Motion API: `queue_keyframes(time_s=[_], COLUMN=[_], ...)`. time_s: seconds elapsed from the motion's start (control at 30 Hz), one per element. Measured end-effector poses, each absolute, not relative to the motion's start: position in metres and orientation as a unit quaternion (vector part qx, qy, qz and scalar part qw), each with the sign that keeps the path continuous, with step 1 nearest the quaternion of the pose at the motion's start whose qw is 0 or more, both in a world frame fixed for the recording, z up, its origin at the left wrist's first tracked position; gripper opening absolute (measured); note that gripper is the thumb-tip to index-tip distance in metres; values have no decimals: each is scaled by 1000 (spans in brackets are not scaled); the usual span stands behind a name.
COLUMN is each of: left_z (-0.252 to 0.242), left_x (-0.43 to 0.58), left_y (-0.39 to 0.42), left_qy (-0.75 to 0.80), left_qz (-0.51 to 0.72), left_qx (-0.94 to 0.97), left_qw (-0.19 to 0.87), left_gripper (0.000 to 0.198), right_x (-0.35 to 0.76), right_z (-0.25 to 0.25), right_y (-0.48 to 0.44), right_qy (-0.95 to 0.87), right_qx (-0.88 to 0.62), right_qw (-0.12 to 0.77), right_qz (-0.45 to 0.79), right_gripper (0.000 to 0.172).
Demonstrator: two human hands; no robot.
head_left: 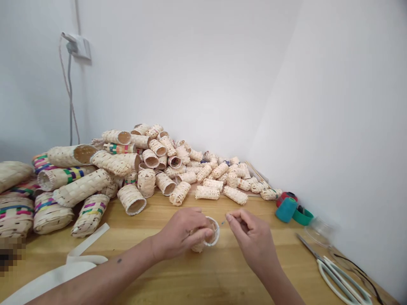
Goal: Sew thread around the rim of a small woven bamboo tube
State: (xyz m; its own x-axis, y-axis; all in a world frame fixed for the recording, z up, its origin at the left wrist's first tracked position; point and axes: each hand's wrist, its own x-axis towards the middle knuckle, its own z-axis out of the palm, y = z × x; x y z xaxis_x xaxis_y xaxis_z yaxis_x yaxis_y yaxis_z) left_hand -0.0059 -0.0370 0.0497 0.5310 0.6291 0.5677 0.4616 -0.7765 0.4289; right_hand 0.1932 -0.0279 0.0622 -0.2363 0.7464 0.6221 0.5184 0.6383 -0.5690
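Note:
A small woven basket (212,242) lies on its side in my left hand (186,233), its round mouth with a pale bound rim turned to the right. My thumb presses on the rim and the fingers wrap over the top, hiding much of the basket's body. My right hand (251,237) is closed in a pinch just right of the mouth, apart from the rim. From its fingertips sticks a thin bluish thing (223,222), like a bit of thread or a needle, too small to tell.
Behind my hands is a heap of woven baskets (146,182), with larger coloured ones (52,212) at left. White strips (85,245) lie front left. To the right are a blue thread spool (286,209), a green ring (303,217), a clear container (319,231), scissors (333,275) and eyeglasses (356,271).

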Motion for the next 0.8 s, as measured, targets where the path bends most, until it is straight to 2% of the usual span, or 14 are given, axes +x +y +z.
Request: queue_keyframes(time_s=[0.1, 0.2, 0.27, 0.37, 0.47, 0.7, 0.8], left_z=[56, 60, 62, 64, 65, 55, 53], left_x=[-12, -22, -28, -30, -24, -8, -5], left_y=[-34, -27, -23, -20, -22, -23, -22], left_qy=[365, 376, 384, 391, 371, 342, 324], left_qz=[398, 369, 354, 409, 468, 516, 524], left_qx=[815, 807, 815, 797, 757, 631, 600], left_qw=[210, 267, 252, 209, 266, 467, 511], left_gripper=[41, 42, 35, 17, 23, 32, 30], right_x=[183, 174, 170, 164, 160, 156, 158], right_z=[72, 78, 78, 75, 73, 77, 81], right_y=[-27, -23, -18, -11, -7, -8, -10], right_qy=[-752, -736, -728, -732, -764, -822, -844], right_qx=[-411, -406, -404, -396, -375, -331, -309], right_qw=[485, 496, 501, 499, 480, 452, 434], right_qz=[176, 218, 235, 242, 214, 101, 60], right_gripper=[28, 30, 29, 27, 23, 19, 19])
